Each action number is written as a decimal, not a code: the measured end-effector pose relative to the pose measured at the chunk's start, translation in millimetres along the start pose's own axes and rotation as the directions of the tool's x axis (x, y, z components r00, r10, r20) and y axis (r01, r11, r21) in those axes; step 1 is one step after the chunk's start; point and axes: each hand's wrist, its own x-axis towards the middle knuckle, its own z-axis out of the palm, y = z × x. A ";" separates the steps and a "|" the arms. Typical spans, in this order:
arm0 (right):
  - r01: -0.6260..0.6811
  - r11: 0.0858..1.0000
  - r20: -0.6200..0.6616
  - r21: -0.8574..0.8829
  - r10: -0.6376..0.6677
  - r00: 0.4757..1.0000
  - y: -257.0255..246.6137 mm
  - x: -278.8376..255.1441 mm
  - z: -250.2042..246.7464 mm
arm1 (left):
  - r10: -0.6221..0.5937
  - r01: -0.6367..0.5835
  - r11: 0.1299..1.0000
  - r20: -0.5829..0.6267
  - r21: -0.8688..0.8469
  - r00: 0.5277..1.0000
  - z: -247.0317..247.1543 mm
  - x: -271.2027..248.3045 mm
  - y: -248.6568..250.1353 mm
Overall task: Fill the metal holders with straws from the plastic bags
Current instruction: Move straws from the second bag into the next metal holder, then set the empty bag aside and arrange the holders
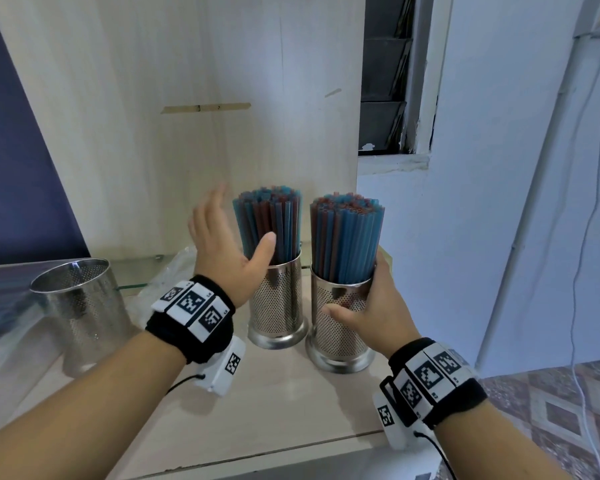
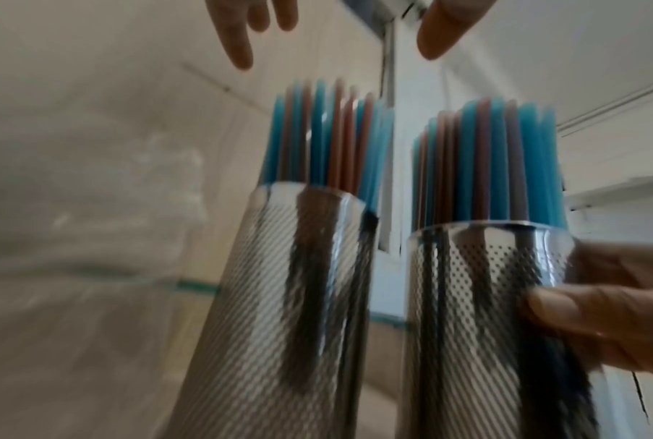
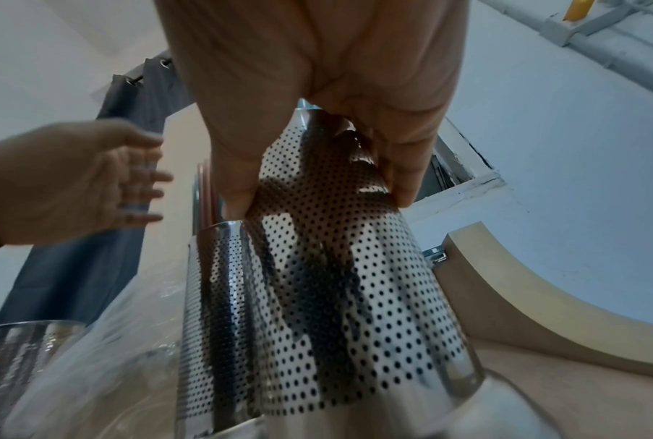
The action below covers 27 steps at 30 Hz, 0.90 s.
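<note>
Two perforated metal holders stand side by side on the counter, both packed with blue and red straws. My right hand [image 1: 368, 303] grips the right holder [image 1: 340, 336] just under its rim, thumb on the front and fingers round the right side; in the right wrist view the right hand [image 3: 317, 113] wraps that right holder [image 3: 336, 297]. My left hand [image 1: 222, 244] is spread in the air just left of the middle holder [image 1: 278, 306] and its straws [image 1: 269, 223], holding nothing. An empty third holder [image 1: 80, 306] stands at the left.
Crumpled clear plastic bags [image 1: 168, 271] lie behind the holders against the pale wooden panel [image 1: 187, 98]. The counter's front edge [image 1: 274, 448] runs below my wrists. A tiled floor [image 1: 551, 410] and a white cable lie to the right.
</note>
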 end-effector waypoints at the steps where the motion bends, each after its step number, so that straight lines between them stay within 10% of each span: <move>1: -0.025 1.000 -0.002 -0.011 0.024 1.000 0.3 3.6 -1.1 | -0.082 0.082 0.996 0.040 -0.019 0.996 3.6 -5.4 -9.6; 8: -0.118 0.990 -0.017 -0.078 0.117 0.993 7.1 32.9 -3.0 | -0.151 0.169 0.985 0.358 -0.021 0.921 25.9 -17.3 -48.5; 23: -0.169 0.980 -0.048 -0.110 0.164 0.985 14.3 52.7 0.6 | -0.283 0.339 0.938 0.413 -0.068 0.866 40.8 -12.1 -47.2; 27: -0.188 0.969 -0.005 -0.160 0.190 0.982 14.9 47.8 -1.7 | -0.240 0.229 0.971 0.345 0.071 0.907 16.6 -12.1 -47.6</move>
